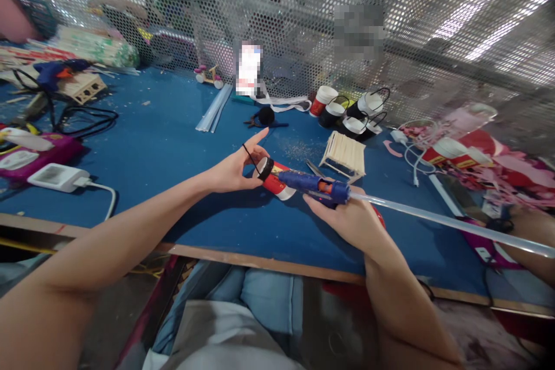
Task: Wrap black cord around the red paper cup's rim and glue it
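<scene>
My left hand (243,169) grips a small red-and-white paper cup (284,189) that lies tilted, its black-banded end toward my fingers. A thin black cord loops from that band over my hand, and my index finger sticks out. In my right hand (347,219) is a blue hot glue gun (306,181), its nozzle at the cup's side near the black band. Whether the tip touches the cup I cannot tell. From the gun's back a long clear glue stick (437,219) runs out to the right. My right fingers are partly hidden beneath the gun.
Several small cups (333,113) with black cord handles stand behind a wooden-stick model (344,155). Clear glue sticks (215,107) lie farther back, before a perforated metal screen (295,29). At left are a white adapter (58,178) and another glue gun (60,74). Another person's arm (531,243) is at right.
</scene>
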Motion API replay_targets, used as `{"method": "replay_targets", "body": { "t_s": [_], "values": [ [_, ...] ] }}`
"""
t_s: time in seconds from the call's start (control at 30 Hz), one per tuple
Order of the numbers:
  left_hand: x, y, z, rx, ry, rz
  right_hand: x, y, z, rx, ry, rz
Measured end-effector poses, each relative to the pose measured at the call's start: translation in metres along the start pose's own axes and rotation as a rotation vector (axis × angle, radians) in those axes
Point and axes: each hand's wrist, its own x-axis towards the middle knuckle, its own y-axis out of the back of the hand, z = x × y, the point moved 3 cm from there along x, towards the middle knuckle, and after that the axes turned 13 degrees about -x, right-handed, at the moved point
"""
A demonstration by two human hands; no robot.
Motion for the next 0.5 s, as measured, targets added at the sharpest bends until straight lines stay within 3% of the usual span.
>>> {"method": "replay_targets", "body": {
  "t_s": [0.23,0.5],
  "values": [
    [-0.001,0.0014,-0.0009,0.011,-0.035,-0.023,0.0054,0.0006,0.0036,0.053,-0.012,0.023],
    [-0.0006,-0.0014,0.0028,0.067,-0.036,-0.067,0.0038,0.0036,0.0005,0.123,-0.032,-0.045]
  ]
}}
